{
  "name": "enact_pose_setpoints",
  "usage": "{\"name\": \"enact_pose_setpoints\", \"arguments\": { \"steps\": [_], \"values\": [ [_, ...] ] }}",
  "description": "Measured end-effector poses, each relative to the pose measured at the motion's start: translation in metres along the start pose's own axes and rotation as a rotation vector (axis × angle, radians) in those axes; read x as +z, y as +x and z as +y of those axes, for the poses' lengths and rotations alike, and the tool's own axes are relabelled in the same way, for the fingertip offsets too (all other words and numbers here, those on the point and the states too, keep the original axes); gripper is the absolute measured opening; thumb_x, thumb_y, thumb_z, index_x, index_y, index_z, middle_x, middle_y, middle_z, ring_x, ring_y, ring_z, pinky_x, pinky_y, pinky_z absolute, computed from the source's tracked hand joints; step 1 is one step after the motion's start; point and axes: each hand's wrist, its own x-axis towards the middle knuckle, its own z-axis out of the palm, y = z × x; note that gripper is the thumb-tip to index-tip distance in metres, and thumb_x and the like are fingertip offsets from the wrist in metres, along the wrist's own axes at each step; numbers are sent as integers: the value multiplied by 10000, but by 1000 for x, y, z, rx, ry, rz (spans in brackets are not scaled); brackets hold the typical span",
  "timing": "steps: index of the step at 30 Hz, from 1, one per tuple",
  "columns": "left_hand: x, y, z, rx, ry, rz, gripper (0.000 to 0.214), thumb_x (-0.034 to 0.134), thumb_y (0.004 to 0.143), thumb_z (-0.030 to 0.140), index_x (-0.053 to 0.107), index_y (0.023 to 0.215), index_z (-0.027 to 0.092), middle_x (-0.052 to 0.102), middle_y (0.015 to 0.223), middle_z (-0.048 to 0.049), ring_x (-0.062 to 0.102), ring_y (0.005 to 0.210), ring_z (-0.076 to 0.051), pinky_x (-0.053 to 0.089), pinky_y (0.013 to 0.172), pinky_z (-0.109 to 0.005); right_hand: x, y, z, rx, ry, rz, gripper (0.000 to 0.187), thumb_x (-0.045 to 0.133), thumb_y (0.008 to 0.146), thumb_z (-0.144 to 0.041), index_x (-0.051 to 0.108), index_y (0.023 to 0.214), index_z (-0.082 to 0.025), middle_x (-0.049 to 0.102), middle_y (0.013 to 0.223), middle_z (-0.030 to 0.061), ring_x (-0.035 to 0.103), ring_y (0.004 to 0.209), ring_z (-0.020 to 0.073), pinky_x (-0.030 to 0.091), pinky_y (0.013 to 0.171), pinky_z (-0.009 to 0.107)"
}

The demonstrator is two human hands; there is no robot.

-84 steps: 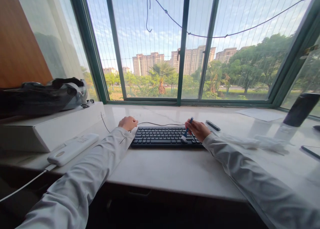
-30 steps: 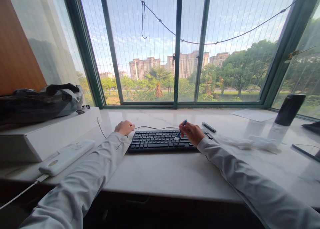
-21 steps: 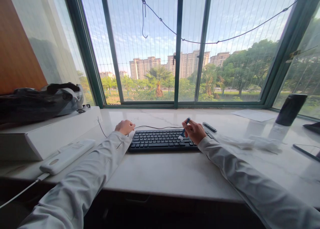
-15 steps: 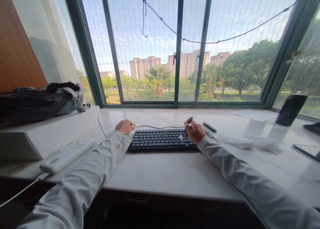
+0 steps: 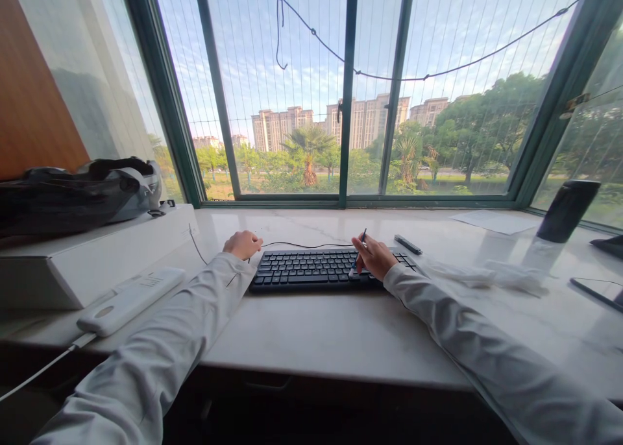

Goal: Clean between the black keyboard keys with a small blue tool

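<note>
Brushing keyboard (image 5: 311,268) (right hand (image 5: 376,257) grips brush (image 5: 357,257)).

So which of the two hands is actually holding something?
The right hand: it grips a small blue brush with its tip down on the black keyboard. The left hand holds nothing, resting closed at the keyboard's far left corner.

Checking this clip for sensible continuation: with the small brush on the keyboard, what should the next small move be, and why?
Probably a short sweep of the brush leftward along the same key row. The right hand holds it tilted, tip down on the right part of the keyboard, and most keys lie to its left. The left hand rests at the keyboard's far left corner, apparently steadying it.
</note>
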Motion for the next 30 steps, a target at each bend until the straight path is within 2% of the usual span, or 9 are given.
{"name": "enact_pose_setpoints", "arguments": {
  "steps": [5, 11, 22, 30],
  "values": [
    [1, 1, -1, 11, 6, -4, 360, 456, 748, 466, 760, 746, 272, 712, 906, -67, 631, 871, -246, 465, 707, -291, 0, 0, 1, -32, -21, -12, 331, 323, 933, -490, 495, 965, -208, 626, 476, -31, 622, 510, 174, 449, 650, 277],
    [-2, -1, 1, 11, 7, -18, 362, 450, 747, 462, 760, 749, 276, 710, 914, -66, 628, 881, -252, 459, 687, -292, 1, 0, 2, -52, 42, 1, 282, 360, 926, -479, 476, 935, -223, 641, 502, -36, 577, 418, 154, 473, 583, 273],
    [1, 1, -1, 15, 8, -7, 377, 444, 758, 483, 758, 746, 274, 711, 857, -76, 634, 872, -251, 461, 703, -292, -4, -1, 0, -152, 20, 120, 247, 386, 924, -475, 457, 907, -239, 684, 590, -2, 616, 465, 168, 494, 576, 309],
    [3, 2, -2, 23, 5, -1, 387, 436, 762, 493, 753, 729, 275, 708, 840, -82, 633, 856, -252, 457, 704, -299, -3, -5, -4, -223, -4, 74, 247, 409, 915, -478, 479, 902, -242, 685, 613, -12, 628, 502, 170, 501, 623, 326]
  ]
}}
